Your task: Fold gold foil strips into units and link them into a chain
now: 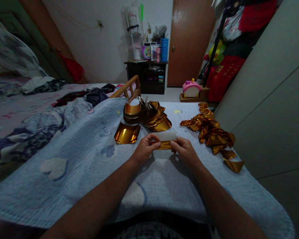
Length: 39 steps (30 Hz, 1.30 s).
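Between my two hands is a sheet of gold foil paper [165, 145], its pale back [166, 135] showing along the far side and a gold strip along the near side. My left hand [149, 145] pinches the left end, thumb on top. At the right end my right hand [183, 148] grips it the same way. Just beyond lies a fanned stack of gold foil sheets [158, 122], with more curved gold sheets [127, 132] to its left. Off to the right is a heap of folded gold foil pieces [214, 132].
A pale blue quilted cloth [89, 179] with heart patterns covers the table. To the left is a bed [40, 106] with rumpled bedding and clothes. A pink toy [191, 89] sits on a box past the far edge. A pale cabinet [271, 116] borders the right side.
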Motion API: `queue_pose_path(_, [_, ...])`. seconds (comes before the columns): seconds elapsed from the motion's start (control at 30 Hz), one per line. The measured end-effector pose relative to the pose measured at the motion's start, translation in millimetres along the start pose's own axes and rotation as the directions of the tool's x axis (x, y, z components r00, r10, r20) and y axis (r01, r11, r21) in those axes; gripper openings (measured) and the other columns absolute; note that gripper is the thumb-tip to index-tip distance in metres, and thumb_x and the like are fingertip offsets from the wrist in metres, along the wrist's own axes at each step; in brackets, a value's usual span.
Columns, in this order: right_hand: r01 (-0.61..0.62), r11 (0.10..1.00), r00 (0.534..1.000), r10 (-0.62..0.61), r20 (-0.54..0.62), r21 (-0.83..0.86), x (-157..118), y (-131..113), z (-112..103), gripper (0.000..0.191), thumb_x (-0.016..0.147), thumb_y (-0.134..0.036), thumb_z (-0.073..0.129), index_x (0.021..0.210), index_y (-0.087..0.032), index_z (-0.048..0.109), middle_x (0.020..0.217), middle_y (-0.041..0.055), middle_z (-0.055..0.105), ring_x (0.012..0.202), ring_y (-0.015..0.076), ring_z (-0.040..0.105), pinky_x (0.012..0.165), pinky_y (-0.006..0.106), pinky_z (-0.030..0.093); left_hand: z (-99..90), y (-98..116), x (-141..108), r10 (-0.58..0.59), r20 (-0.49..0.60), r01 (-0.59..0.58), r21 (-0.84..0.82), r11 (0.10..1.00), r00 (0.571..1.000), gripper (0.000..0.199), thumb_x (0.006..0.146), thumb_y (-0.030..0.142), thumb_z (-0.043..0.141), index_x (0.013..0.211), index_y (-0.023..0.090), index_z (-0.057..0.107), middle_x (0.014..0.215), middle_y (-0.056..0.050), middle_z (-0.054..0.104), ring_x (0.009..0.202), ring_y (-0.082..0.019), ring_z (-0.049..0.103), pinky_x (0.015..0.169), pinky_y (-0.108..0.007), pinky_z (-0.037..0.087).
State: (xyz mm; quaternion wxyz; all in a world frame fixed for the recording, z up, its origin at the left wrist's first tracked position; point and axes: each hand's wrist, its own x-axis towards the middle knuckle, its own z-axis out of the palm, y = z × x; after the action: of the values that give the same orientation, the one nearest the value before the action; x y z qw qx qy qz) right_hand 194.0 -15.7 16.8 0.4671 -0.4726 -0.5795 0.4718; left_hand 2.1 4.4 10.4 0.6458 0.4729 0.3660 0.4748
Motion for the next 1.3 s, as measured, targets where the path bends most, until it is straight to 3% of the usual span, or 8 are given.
queue_pose_path(0.17, [-0.008,1.0,1.0,0.008,0.008,0.007,-1,-5,1,0.029,0.083,-0.047,0.064,0.083,-0.018,0.069,0.06,-0.0016,0.054,0.054,0.0132,0.046,0.051,0.026,0.035,0.0,1,0,-0.005,-0.016,0.004,-0.039,0.999,1.0,0.061,0.064,0.031,0.09,0.108,0.021,0.049,0.085,0.0,0.073,0.075,-0.016,0.069,0.075,-0.028,0.052])
queue_pose_path(0.4, [0.017,1.0,1.0,-0.017,-0.013,-0.003,0,-4,0,0.03,0.082,-0.048,0.064,0.078,-0.019,0.067,0.058,-0.0012,0.053,0.055,0.0138,0.046,0.052,0.027,0.035,-1.1,-1,1,-0.022,-0.016,0.02,-0.087,0.996,1.0,0.093,0.06,0.029,0.093,0.136,0.023,0.039,0.099,-0.004,0.074,0.09,-0.02,0.071,0.084,-0.031,0.053])
queue_pose_path(0.5, [0.016,1.0,1.0,-0.016,-0.017,-0.013,0,-4,0,0.03,0.083,-0.048,0.063,0.078,-0.019,0.067,0.058,-0.0012,0.053,0.055,0.0138,0.046,0.053,0.027,0.035,-2.6,-1,0,-0.052,-0.042,0.05,-0.041,0.998,0.998,0.082,0.061,0.03,0.092,0.129,0.02,0.047,0.101,-0.005,0.073,0.087,-0.019,0.069,0.078,-0.027,0.051])
queue_pose_path(0.6, [0.015,1.0,1.0,-0.016,-0.025,-0.022,-2,-6,0,0.029,0.084,-0.047,0.062,0.077,-0.019,0.066,0.059,-0.0015,0.053,0.055,0.0134,0.046,0.053,0.027,0.035,-3.5,1,0,-0.057,0.007,0.057,0.041,0.998,0.998,0.068,0.062,0.033,0.091,0.119,0.017,0.058,0.097,-0.005,0.072,0.076,-0.015,0.064,0.068,-0.023,0.046])
queue_pose_path(0.7, [0.023,0.999,0.999,-0.024,-0.023,-0.031,-2,-7,0,0.029,0.085,-0.047,0.062,0.077,-0.019,0.066,0.059,-0.0019,0.052,0.054,0.013,0.045,0.052,0.027,0.035,-1.8,4,-2,-0.081,0.094,0.071,0.108,0.992,0.992,0.054,0.063,0.035,0.089,0.108,0.014,0.068,0.081,-0.003,0.07,0.063,-0.012,0.056,0.059,-0.023,0.04])
queue_pose_path(0.83, [0.013,1.0,1.0,-0.013,-0.003,-0.023,-1,-5,1,0.03,0.084,-0.047,0.062,0.074,-0.019,0.063,0.058,-0.0022,0.052,0.052,0.0128,0.044,0.052,0.028,0.035,2.9,8,-5,-0.047,0.057,0.038,0.141,0.989,0.997,0.035,0.065,0.036,0.087,0.088,0.013,0.074,0.063,0.0,0.062,0.057,-0.011,0.049,0.055,-0.024,0.035])
queue_pose_path(1.07, [0.014,1.0,1.0,-0.014,0.0,-0.014,-1,-3,2,0.03,0.085,-0.046,0.061,0.071,-0.019,0.06,0.057,-0.0026,0.05,0.053,0.0123,0.043,0.052,0.027,0.033,3.7,6,-2,0.01,0.02,-0.013,0.112,0.994,1.0,0.032,0.064,0.031,0.088,0.087,0.012,0.075,0.069,-0.002,0.067,0.062,-0.012,0.054,0.062,-0.025,0.041])
queue_pose_path(1.3, [0.021,0.999,1.0,-0.021,0.0,-0.038,2,3,2,0.031,0.084,-0.047,0.06,0.078,-0.017,0.065,0.061,-0.0024,0.052,0.056,0.0125,0.045,0.053,0.026,0.034,0.0,1,-1,-0.032,0.008,0.031,0.089,0.996,0.999,0.046,0.066,0.033,0.088,0.105,0.011,0.074,0.092,-0.008,0.076,0.08,-0.019,0.067,0.076,-0.029,0.05])
